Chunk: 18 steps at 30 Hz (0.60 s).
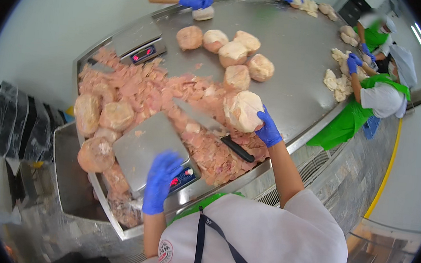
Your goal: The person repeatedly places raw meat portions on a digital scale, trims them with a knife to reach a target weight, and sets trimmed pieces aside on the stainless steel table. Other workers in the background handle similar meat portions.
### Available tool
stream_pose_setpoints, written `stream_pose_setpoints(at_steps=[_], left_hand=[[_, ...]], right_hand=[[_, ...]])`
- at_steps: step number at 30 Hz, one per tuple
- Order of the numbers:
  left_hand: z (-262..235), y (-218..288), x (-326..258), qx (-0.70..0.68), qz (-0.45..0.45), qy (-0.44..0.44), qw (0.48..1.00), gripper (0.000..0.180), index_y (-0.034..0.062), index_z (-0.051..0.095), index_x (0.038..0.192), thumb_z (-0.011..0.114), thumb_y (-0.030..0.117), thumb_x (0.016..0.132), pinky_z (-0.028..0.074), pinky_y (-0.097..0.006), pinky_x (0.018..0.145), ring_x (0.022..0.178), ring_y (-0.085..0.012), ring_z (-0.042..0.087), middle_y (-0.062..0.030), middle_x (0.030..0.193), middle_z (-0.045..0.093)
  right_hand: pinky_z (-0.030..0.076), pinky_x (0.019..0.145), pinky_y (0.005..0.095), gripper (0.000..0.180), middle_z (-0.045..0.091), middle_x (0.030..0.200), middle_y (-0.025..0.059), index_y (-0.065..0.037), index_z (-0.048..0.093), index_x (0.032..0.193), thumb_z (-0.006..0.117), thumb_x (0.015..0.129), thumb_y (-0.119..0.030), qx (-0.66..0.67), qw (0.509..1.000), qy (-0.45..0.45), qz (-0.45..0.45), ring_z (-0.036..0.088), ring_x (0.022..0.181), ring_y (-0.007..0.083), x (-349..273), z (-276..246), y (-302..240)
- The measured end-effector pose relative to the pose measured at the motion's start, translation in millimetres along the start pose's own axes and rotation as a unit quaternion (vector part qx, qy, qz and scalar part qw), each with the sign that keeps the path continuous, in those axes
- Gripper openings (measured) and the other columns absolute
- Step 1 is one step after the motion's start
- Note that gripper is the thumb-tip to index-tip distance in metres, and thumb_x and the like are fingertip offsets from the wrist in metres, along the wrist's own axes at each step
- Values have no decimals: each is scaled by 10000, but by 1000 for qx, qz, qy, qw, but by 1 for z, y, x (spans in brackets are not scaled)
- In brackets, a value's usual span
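My right hand (pixel 269 130), in a blue glove, grips the side of a round ball of pale raw meat (pixel 245 110) over the table. Blurred by motion, my gloved left hand (pixel 161 183) appears open, with nothing visible in it. It is over the near edge of a steel scale (pixel 149 146) with a lit red display. A large knife (pixel 238 149) with a black handle lies on a bed of thin raw meat slices (pixel 194 87), beneath the held ball.
Several meat balls (pixel 233 54) sit farther back on the steel table (pixel 297 54); more (pixel 117 115) lie left of the scale. A second scale (pixel 142 53) stands at the far left. A steel bin (pixel 72 189) adjoins the table. Several gloved co-workers (pixel 381 96) stand around it.
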<state>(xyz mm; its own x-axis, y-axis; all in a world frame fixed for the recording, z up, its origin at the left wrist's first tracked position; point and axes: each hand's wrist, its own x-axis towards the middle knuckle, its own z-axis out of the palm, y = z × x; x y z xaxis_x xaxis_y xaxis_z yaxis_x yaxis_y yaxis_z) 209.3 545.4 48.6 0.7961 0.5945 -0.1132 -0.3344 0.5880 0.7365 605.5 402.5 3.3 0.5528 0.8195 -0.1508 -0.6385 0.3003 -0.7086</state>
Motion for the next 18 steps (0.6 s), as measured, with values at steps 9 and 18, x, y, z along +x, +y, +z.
stream_pose_setpoints(at_steps=[9, 18], left_hand=[[-7, 6, 42, 45, 215, 217, 951, 506, -7, 474, 1409, 605, 229, 981, 438, -389, 1079, 1228, -244, 552, -123, 1334, 575], [-86, 54, -5, 158, 260, 343, 889, 376, 26, 556, 1326, 564, 228, 1009, 499, -359, 987, 1121, -215, 602, -117, 1249, 614]], right_hand=[[328, 1166, 374, 791, 453, 1484, 184, 13, 293, 1540, 667, 963, -379, -338, 916, -212, 44, 407, 1404, 243, -60, 197, 106], [333, 1156, 395, 718, 489, 1461, 263, 53, 359, 1494, 431, 1043, -502, -433, 816, -379, 59, 472, 1369, 357, 7, 255, 175]])
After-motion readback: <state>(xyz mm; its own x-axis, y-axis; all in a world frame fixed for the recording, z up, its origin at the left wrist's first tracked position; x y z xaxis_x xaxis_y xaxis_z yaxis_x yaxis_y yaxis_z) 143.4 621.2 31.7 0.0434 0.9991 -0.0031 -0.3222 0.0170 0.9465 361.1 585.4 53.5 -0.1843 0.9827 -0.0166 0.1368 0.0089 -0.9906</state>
